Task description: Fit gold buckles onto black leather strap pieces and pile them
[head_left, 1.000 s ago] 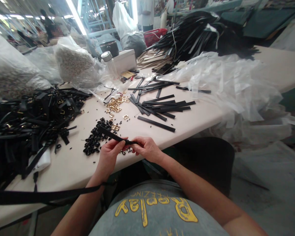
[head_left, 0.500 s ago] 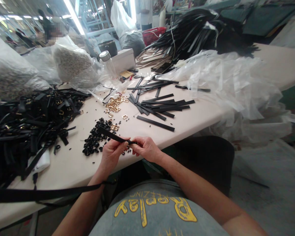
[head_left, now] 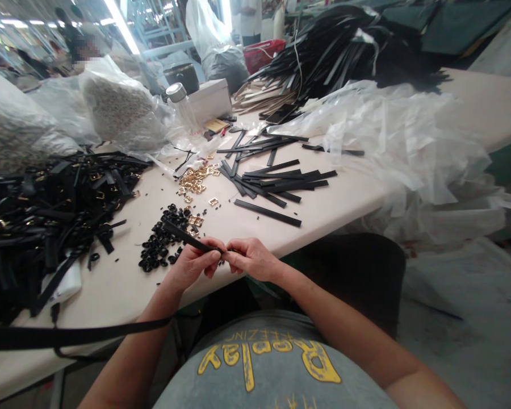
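Note:
Close together at the table's front edge, both hands hold one black strap. My left hand is closed around it, and its free length points up and left over a pile of small black loops. My right hand pinches the near end, most of which the fingers hide. Just beyond my hands lie gold buckles, with more gold buckles farther back. Flat black strips lie to the right of these.
On the left sits a heap of black straps with buckles, with filled plastic bags behind. A lidded bottle and white box stand at the back. Clear plastic sheeting covers the right, below a big black strip bundle.
My hands have drawn closer together on the strap, the right fingers now nearly touching the left. The whole view has shifted slightly.

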The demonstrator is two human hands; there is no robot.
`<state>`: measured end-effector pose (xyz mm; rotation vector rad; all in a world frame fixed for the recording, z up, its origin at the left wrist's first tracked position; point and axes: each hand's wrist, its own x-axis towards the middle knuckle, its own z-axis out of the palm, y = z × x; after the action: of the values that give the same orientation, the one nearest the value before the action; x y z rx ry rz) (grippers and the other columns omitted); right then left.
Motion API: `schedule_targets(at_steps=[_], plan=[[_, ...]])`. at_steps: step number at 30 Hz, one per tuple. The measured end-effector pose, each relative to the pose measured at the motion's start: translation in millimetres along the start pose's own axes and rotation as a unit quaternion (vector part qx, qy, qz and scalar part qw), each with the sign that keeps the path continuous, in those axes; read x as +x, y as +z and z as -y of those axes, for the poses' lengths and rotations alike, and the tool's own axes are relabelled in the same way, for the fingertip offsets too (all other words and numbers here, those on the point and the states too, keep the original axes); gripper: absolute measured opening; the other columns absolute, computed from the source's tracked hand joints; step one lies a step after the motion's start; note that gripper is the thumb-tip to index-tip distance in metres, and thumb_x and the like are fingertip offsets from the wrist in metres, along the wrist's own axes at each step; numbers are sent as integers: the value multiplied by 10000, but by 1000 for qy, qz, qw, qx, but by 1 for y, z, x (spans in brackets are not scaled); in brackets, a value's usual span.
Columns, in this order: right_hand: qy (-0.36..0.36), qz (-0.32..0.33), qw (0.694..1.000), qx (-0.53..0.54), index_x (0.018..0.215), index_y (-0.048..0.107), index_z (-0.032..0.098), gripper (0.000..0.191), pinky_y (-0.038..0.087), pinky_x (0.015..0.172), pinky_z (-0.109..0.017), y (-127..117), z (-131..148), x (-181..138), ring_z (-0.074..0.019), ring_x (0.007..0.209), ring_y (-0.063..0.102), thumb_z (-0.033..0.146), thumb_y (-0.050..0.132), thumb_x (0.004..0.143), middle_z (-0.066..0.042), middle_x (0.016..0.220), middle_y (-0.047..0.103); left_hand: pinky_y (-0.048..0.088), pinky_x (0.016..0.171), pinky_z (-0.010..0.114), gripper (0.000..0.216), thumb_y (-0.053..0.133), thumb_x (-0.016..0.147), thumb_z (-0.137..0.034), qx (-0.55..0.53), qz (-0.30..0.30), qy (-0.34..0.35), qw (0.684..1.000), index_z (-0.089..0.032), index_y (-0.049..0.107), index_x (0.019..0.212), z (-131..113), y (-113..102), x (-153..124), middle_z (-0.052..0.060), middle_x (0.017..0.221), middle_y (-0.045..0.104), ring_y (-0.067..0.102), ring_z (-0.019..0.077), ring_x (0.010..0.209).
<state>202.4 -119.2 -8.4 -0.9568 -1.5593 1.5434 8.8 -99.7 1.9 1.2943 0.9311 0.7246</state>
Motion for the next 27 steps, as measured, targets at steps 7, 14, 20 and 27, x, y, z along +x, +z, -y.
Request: schedule_targets(at_steps=[7,14,20,27], plan=[[22,-28,999,-5,774,619,164,152,393,457,-169,2,-1,3,-69,443,496,258,552,873,57,528,551,364,384,192,332,667,824,-441,-9,-99,20,995,-158,705,994,-1,14,-6,-50,507,535,468,77,397],[4,-28,998,-55,902,689,163,171,378,467,-169,3,-5,3,-69,456,506,249,542,889,53,540,566,335,374,189,309,701,791,-398,22,-107,5,994,-128,741,935,-5,14,-6,-52,469,516,441,70,379],[-2,-8,999,31,997,693,145,259,452,476,-193,-1,-3,1,-90,471,518,322,535,891,42,548,559,319,377,191,370,672,799,-431,4,-109,-8,994,-116,758,973,-7,22,0,-55,450,497,421,66,373],[1,-37,999,-16,931,698,136,313,427,458,-192,0,-2,0,-90,468,503,398,528,907,25,559,560,348,417,204,425,729,731,-467,-56,-196,23,979,-119,760,974,11,43,-5,-46,461,526,457,76,404]])
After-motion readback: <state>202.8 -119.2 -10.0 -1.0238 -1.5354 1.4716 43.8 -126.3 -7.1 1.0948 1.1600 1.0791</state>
